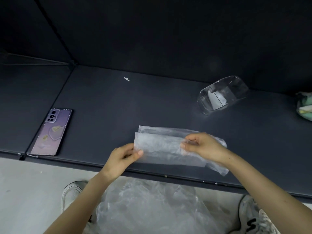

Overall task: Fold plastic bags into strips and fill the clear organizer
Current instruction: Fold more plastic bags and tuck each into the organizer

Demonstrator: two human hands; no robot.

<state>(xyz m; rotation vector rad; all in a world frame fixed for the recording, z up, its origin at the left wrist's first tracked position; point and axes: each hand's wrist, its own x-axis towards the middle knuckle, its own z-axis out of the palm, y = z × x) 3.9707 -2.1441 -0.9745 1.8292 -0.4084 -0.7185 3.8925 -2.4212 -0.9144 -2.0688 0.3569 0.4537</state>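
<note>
A translucent plastic bag (162,146), folded lengthwise into a wide band, lies near the front edge of the dark table (104,105). My left hand (123,157) pinches its left end between thumb and fingers. My right hand (200,146) pinches the folded layer near the right end, where the bag's tail hangs over the edge. The clear organizer (222,94) lies tilted at the back right, with a folded whitish bag inside one compartment. A heap of loose clear bags (152,205) rests on my lap below the table edge.
A purple phone (52,132) lies face down at the table's front left. A small white plastic scrap (126,79) sits near the back. A greenish bundle (305,107) shows at the right edge. Dark panels wall the back and left.
</note>
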